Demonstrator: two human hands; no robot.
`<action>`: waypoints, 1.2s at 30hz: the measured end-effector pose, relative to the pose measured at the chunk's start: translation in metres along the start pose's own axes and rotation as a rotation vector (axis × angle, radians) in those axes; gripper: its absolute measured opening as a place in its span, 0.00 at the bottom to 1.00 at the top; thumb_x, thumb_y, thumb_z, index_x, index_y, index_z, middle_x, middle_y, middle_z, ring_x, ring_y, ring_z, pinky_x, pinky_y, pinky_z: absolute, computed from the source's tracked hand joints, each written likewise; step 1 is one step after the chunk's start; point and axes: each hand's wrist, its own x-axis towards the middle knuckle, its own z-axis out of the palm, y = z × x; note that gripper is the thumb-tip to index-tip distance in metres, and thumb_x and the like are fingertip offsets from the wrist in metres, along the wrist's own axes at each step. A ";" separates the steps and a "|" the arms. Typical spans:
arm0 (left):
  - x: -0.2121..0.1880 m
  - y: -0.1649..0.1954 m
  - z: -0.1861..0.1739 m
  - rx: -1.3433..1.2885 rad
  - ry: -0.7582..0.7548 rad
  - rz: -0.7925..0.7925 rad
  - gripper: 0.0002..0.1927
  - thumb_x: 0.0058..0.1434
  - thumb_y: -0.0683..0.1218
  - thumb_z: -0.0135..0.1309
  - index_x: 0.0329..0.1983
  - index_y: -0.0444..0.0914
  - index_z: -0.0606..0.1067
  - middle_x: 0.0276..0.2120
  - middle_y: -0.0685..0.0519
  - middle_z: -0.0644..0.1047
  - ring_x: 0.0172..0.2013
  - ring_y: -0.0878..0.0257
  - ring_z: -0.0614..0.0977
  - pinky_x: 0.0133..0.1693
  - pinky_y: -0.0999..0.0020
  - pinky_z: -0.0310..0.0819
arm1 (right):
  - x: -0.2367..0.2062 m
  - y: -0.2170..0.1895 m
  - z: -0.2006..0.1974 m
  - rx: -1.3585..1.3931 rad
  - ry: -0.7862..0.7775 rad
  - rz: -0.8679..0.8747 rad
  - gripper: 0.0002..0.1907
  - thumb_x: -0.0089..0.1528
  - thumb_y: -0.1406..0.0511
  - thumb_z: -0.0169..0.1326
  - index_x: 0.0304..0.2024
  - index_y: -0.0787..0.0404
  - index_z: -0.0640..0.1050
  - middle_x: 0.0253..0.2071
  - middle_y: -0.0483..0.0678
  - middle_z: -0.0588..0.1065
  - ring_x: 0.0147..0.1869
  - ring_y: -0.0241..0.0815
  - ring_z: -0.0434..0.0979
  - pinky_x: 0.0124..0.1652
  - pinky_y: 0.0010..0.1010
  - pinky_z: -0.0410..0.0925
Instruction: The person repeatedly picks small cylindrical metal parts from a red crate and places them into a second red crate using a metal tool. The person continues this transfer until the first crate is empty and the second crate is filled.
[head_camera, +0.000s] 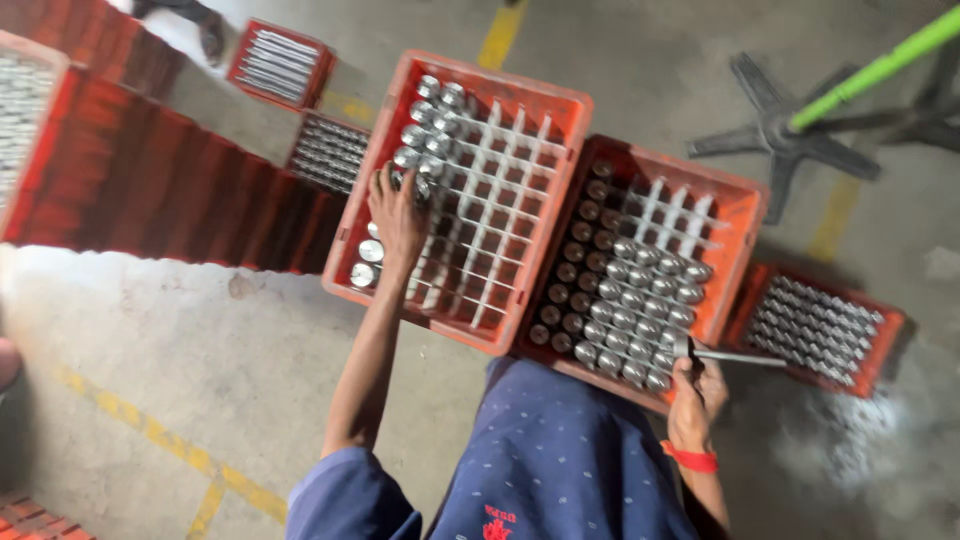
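Blue dotted cloth (560, 460) fills the near foreground. Right hand (697, 392), fingers closed around a thin metal rod (735, 356), sits at the near edge of the right orange crate (742, 215) of metal cylinders (640, 300). Left hand (397, 220), fingers curled on cylinders, reaches into the left crate (560, 105).

Blue dotted garment, probably shirt; red wristband (692, 459).

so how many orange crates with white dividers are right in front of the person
2. The left crate lies under the left hand; the right crate touches it, by the right hand. Other crates show no dividers.
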 end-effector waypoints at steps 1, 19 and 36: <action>0.005 -0.011 -0.003 0.049 0.003 -0.014 0.28 0.51 0.52 0.68 0.54 0.36 0.77 0.57 0.34 0.69 0.59 0.35 0.68 0.58 0.39 0.59 | 0.005 0.002 0.005 -0.020 -0.016 0.000 0.16 0.69 0.73 0.54 0.59 0.71 0.74 0.49 0.40 0.73 0.50 0.30 0.70 0.52 0.21 0.64; 0.047 -0.035 -0.008 0.121 -0.091 0.024 0.25 0.51 0.52 0.66 0.49 0.36 0.77 0.61 0.38 0.68 0.65 0.42 0.64 0.56 0.49 0.64 | 0.031 0.005 0.052 -0.042 -0.137 0.030 0.19 0.67 0.76 0.50 0.61 0.72 0.72 0.50 0.43 0.72 0.54 0.32 0.70 0.53 0.24 0.64; 0.047 -0.026 -0.055 -0.316 0.081 0.086 0.24 0.47 0.53 0.72 0.43 0.35 0.81 0.55 0.43 0.73 0.62 0.44 0.71 0.62 0.49 0.69 | 0.019 -0.012 0.043 -0.016 -0.102 0.066 0.21 0.66 0.77 0.52 0.62 0.68 0.74 0.51 0.42 0.74 0.52 0.31 0.71 0.50 0.22 0.65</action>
